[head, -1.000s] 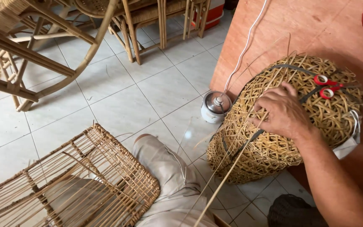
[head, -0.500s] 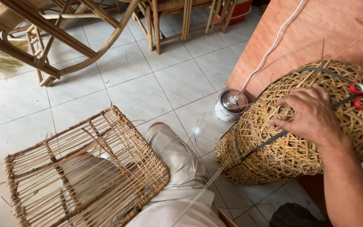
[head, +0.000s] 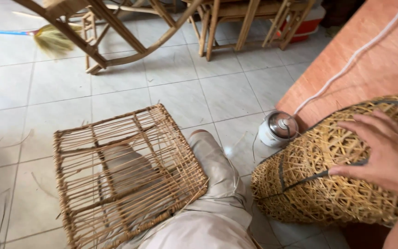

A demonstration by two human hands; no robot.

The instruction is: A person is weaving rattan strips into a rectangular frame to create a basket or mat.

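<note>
the right hand (head: 388, 154) lies palm-down, fingers (head: 362, 129) spread apart, flat on the upper side of a rounded woven rattan basket (head: 318, 184); it presses on the weave without closing around anything. a dark band (head: 300, 179) crosses the basket just under the thumb and runs away from the hand toward the basket's narrow end. the basket lies on its side beneath the hand, its far edge against an orange-brown board (head: 369, 69). beyond the fingertips, a small metal pot with a lid (head: 278, 128) stands on the tiled floor (head: 47, 92), with a white cord (head: 346, 64) trailing up over the board. well to the left of the hand, an open rattan frame (head: 125, 170) rests over the person's trousered leg (head: 213, 184). farther off stand wooden chair legs (head: 116, 37) and a straw broom (head: 51, 39). the left hand is out of view.
</note>
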